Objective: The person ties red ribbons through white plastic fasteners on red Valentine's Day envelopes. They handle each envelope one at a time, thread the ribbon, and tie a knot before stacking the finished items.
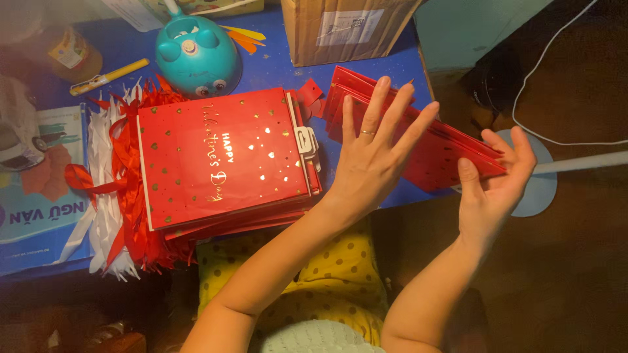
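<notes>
Hands, two of them, work at the right end of a blue table [275, 68] in the head camera's single view. The left hand [373, 157] is spread wide, all fingers straight and fanned, its palm laid flat against the near face of a folded red paper bag [445, 153] that stands slanted on its edge at the table's right rim; one ring shows on a finger. The right hand [494, 180] grips the same bag's right end, thumb on the near face and fingers curled behind it, so the bag is pinched there. How many folded layers that bag bundle holds cannot be told.

To the left lies one stack of flat red gift bags [222, 157] with gold dots and hearts on the top one; the number of bags in the stack cannot be counted, only several edges showing at the bottom. One white plastic clip [307, 144] sits at the top bag's right edge. Red and white ribbon handles [111, 189] fan out from the stack's left side. Behind the stack stands one teal round toy-like container [196, 55], and beside it one yellow cutter [108, 76]. One cardboard box [347, 29] stands at the table's far edge, just behind the held bag. One white cable [556, 59] curls over the dark floor at right.
</notes>
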### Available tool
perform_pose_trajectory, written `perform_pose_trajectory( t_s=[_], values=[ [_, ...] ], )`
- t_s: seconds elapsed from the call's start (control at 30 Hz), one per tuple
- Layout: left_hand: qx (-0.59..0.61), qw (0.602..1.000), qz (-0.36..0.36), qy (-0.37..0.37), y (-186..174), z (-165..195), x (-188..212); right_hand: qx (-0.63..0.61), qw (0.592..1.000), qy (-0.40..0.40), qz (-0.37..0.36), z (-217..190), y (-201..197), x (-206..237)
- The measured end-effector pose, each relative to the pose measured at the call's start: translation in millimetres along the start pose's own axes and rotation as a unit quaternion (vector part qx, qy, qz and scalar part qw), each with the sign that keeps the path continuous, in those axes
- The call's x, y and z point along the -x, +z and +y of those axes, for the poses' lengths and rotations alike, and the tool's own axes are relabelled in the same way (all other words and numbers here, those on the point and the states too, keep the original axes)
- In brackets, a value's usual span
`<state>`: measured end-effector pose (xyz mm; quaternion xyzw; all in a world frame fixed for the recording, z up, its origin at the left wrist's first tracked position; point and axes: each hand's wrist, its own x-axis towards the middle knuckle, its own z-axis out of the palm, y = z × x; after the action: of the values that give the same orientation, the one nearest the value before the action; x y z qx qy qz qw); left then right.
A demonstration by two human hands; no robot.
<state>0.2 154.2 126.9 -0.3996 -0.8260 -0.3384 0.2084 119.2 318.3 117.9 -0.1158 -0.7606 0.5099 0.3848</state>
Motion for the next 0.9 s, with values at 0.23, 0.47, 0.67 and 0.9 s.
perform_pose_trajectory(
  t_s=[0.23,0.47,0.67,0.9],
  values=[
    [0.006,1.0,-0.016,-0.013,0.0,-11.2,-1.8,0.007,1.0,0.002,0.007,7.9,11.6,-3.1],
    [0.016,1.0,-0.018,-0.012,-6.1,-1.4,1.5,-0.013,0.995,0.031,0.092,38.1,12.7,2.6],
    [0.122,0.985,0.109,-0.05,-25.1,-1.9,12.0,-0.186,0.973,-0.069,0.119,43.5,-16.5,-10.1],
    [0.151,0.971,0.151,-0.111,-73.7,-27.6,15.9,-0.249,0.963,-0.057,0.085,-20.3,10.9,-29.3]
  ],
)
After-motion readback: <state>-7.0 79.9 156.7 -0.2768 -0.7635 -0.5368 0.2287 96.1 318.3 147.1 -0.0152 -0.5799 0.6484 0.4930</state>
